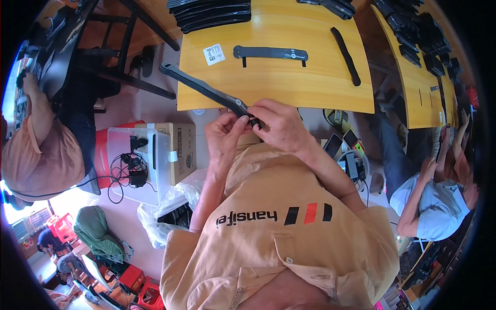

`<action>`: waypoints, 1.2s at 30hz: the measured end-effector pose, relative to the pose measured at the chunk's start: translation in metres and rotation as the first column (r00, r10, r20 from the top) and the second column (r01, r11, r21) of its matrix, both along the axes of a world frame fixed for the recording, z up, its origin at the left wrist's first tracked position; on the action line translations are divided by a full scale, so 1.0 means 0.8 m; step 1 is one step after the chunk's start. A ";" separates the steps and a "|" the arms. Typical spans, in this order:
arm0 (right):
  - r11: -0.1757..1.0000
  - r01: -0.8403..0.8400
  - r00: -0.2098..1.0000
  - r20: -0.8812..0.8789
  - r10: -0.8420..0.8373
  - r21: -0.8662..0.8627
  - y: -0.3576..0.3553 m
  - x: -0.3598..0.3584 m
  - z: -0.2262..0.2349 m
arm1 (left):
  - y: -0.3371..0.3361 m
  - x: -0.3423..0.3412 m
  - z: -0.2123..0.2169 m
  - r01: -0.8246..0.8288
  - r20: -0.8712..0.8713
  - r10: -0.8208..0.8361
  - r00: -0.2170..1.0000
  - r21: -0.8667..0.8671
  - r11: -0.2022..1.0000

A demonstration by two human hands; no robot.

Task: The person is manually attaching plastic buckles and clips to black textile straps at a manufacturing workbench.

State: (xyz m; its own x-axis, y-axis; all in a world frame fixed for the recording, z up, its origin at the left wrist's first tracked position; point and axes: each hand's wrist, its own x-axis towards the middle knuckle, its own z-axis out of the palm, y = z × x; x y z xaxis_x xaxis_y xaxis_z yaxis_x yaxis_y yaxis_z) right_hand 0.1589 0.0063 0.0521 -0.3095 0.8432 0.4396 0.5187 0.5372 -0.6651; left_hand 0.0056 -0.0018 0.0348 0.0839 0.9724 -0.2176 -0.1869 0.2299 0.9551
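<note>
Just off the near edge of the yellow table (274,93), both of my hands work at one end of a long black and grey strap (206,93). My left hand (225,133) pinches that end from the left, thumb on top. My right hand (281,125) closes on the same end from the right, its fingers bent around a small black part that I cannot make out well. The strap's free end slants up and left over the table. Farther in lies a grey strap (271,52) with two short black tabs under it.
A stack of black straps (209,14) stands at the table's far left, a white label (213,55) nearby. One black strap (345,56) lies at the right. Left of me are a cardboard box (182,150) and a clear bin (160,165) with cables. People sit at both sides.
</note>
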 end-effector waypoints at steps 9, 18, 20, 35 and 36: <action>0.997 0.078 0.997 0.010 -0.078 0.026 -0.003 -0.014 -0.014 | -0.002 0.012 -0.003 -0.088 -0.079 0.092 0.993 0.048 0.995; 0.990 0.138 0.989 -0.055 -0.137 0.024 -0.004 -0.020 -0.013 | 0.003 0.011 0.002 -0.103 0.045 0.104 0.994 -0.023 0.994; 0.991 0.132 0.990 -0.055 -0.131 0.010 -0.003 -0.021 -0.014 | 0.004 0.008 -0.005 -0.098 0.033 0.099 0.995 -0.023 0.995; 0.977 0.131 0.981 -0.118 -0.152 -0.171 0.012 -0.007 -0.005 | -0.006 0.015 0.003 -0.113 0.002 0.113 0.994 -0.024 0.993; 0.965 0.121 0.957 -0.232 -0.176 -0.231 0.013 -0.004 -0.004 | -0.006 0.015 0.007 -0.117 0.050 0.119 0.992 -0.042 0.992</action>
State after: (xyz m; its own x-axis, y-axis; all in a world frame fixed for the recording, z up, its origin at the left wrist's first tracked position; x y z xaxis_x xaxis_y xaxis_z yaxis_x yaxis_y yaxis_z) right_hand 0.1557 0.0168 0.0488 -0.0773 0.9531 0.2925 0.3853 0.2991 -0.8730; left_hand 0.0176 -0.0067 0.0405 -0.0186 0.9672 -0.2534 -0.2647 0.2397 0.9341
